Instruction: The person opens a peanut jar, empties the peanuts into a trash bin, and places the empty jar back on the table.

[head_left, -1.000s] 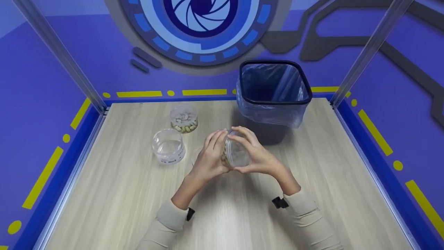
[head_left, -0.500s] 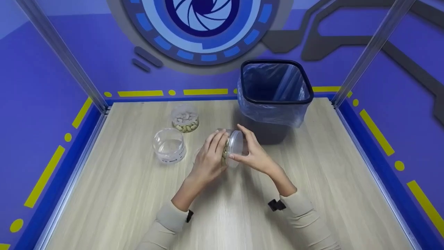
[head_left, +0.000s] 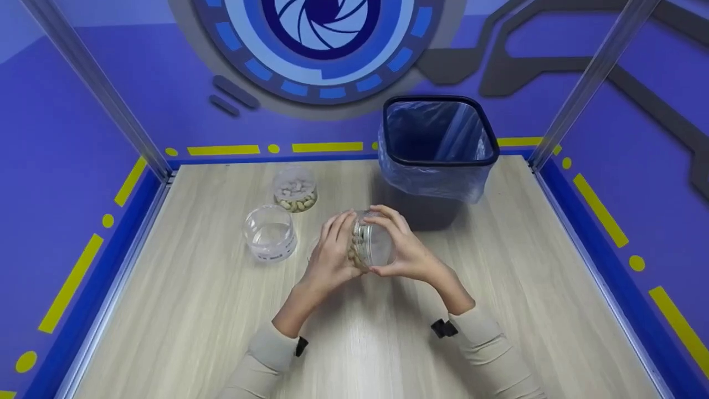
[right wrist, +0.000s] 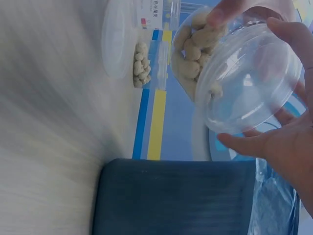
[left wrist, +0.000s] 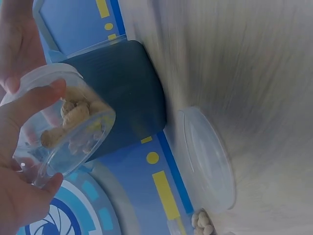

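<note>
Jar on its side between two hands, lid facing the right palm.

The left hand (head_left: 331,249) is wrapped round the jar (head_left: 357,252), fingers over the top and thumb beneath; the right hand (head_left: 410,249) spans the lid (head_left: 381,247), fingertips curled at its rim. The jar's axis runs roughly left to right, so a twist or pull would likely follow that line, each hand being nearest its own end. Whether the lid is tight or loose, I cannot tell. Nuts (right wrist: 193,49) show inside. The jar is held above the table (head_left: 365,354), whose wood shows between the forearms. A spare lid (left wrist: 208,159) lies just beyond the left hand, with a tub (head_left: 270,235) and a nut tub (head_left: 295,191) farther left. The bin (head_left: 426,208) stands near, behind the right hand, limiting room there.
</note>
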`<state>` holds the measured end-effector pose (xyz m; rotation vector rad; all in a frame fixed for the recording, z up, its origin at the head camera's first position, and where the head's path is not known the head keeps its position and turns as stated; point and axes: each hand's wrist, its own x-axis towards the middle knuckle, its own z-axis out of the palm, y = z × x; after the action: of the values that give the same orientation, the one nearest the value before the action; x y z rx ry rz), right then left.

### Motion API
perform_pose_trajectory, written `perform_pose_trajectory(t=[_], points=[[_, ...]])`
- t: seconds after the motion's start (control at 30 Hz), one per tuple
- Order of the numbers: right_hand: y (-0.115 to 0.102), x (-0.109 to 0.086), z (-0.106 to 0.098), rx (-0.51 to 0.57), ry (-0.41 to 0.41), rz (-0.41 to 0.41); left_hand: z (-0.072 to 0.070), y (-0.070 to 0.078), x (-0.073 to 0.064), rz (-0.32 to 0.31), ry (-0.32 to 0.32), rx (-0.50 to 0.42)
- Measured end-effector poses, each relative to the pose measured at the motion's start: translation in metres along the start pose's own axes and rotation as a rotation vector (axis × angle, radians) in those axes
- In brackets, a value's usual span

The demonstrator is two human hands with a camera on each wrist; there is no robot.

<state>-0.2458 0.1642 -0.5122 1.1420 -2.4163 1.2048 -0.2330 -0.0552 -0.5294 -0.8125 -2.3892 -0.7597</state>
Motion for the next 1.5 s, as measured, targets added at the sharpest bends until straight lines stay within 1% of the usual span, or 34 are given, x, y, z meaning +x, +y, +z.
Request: perform_pose_trajectory(t=[0.1,0.23,0.3,0.4,0.5,0.63,0.73,0.83,0.97,1.1,1.27,1.4,1.5], points=[[0.003,-0.003,-0.002,0.016,0.014,-0.018,0.0,-0.003,-0.001,-0.072,-0.011,-0.084],[0.008,-0.008,-0.006,0.071,0.063,-0.001,0.001,-0.008,-0.003,-0.141,0.017,-0.155],[0.01,-0.011,-0.009,0.109,0.094,0.027,0.001,-0.009,-0.004,-0.161,0.037,-0.187],[0.014,-0.017,-0.012,0.159,0.152,0.056,0.0,-0.009,-0.007,-0.173,0.066,-0.218],[0.012,-0.021,-0.018,0.198,0.219,0.06,-0.001,-0.009,-0.009,-0.192,0.101,-0.239],[0.005,-0.025,-0.026,0.208,0.268,0.069,-0.004,-0.007,-0.01,-0.252,0.155,-0.282],[0.006,-0.031,-0.031,0.198,0.283,0.103,-0.006,-0.004,-0.01,-0.282,0.18,-0.318],[0.012,-0.039,-0.034,0.208,0.289,0.151,-0.006,0.001,-0.009,-0.286,0.189,-0.346],[0.021,-0.052,-0.036,0.244,0.268,0.227,-0.006,0.004,-0.01,-0.276,0.198,-0.359],[0.033,-0.068,-0.041,0.269,0.254,0.323,-0.005,0.004,-0.012,-0.277,0.2,-0.363],[0.061,-0.092,-0.041,0.299,0.269,0.433,-0.005,0.004,-0.014,-0.288,0.185,-0.362],[0.08,-0.105,-0.039,0.299,0.275,0.483,-0.005,0.003,-0.014,-0.286,0.193,-0.352],[0.086,-0.108,-0.037,0.318,0.282,0.504,-0.004,0.003,-0.015,-0.296,0.212,-0.348]])
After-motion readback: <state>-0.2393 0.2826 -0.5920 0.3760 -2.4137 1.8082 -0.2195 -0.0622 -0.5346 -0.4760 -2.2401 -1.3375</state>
